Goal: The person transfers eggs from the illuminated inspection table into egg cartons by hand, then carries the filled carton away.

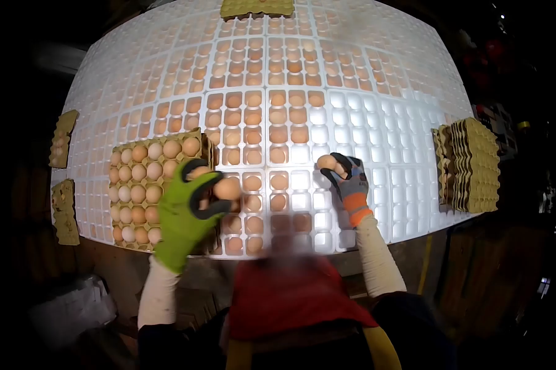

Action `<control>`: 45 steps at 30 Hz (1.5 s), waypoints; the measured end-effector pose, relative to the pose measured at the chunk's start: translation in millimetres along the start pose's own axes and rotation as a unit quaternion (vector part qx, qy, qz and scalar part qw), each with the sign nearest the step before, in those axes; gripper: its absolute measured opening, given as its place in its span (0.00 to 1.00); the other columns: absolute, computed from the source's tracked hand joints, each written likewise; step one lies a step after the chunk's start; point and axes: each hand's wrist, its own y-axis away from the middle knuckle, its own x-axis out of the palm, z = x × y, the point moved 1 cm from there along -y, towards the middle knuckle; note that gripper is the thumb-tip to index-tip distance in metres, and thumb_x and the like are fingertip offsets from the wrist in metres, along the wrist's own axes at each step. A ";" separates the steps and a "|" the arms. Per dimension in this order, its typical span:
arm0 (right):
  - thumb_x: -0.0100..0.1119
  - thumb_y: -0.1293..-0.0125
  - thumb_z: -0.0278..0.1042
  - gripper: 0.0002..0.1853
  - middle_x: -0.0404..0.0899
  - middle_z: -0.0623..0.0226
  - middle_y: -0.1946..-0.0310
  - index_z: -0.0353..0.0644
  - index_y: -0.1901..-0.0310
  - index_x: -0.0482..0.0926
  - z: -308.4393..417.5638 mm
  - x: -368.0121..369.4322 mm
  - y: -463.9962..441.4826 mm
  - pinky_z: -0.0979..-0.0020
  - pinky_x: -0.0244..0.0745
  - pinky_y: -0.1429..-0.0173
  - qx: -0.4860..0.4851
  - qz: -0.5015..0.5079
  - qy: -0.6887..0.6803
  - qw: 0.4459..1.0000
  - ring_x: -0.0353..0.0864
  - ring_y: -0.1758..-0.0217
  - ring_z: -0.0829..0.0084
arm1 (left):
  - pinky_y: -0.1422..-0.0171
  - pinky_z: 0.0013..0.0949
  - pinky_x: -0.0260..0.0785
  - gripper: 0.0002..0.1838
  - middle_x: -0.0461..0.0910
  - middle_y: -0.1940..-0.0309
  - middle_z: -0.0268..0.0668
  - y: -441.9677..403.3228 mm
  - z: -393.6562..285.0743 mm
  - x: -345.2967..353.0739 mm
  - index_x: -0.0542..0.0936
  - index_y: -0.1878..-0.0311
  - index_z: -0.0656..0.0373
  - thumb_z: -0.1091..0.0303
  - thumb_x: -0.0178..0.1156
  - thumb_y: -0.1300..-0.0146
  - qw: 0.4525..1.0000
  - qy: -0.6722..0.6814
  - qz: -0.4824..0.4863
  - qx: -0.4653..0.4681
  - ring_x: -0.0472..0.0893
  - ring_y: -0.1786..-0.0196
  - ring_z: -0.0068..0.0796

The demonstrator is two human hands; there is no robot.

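My left hand (195, 206), in a green glove with dark fingertips, is closed around eggs (227, 189) just right of the cardboard egg tray (134, 194). Rows of brown and pale eggs fill that tray's visible cups. In a grey and orange glove, my right hand (346, 177) is closed on an egg (326, 162) above the white moulded trays (352, 129). Eggs sit in the white cups left of my right hand, while many cups around and to the right of it hold none. My gloved fingers partly hide what they grip.
A stack of cardboard trays (473, 165) stands at the table's right edge. Cardboard pieces (64, 211) lie along the left edge, and another cardboard tray (256, 7) is at the far edge. Egg-filled white trays extend across the back.
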 end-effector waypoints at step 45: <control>0.67 0.37 0.28 0.15 0.79 0.64 0.59 0.44 0.48 0.82 152.4 133.8 -17.8 0.69 0.78 0.54 -0.248 0.213 0.003 0.945 0.81 0.61 0.69 | 0.35 0.36 0.74 0.24 0.81 0.40 0.40 20.9 41.4 10.7 0.80 0.38 0.60 0.74 0.69 0.39 0.946 0.231 -0.180 -0.139 0.80 0.38 0.33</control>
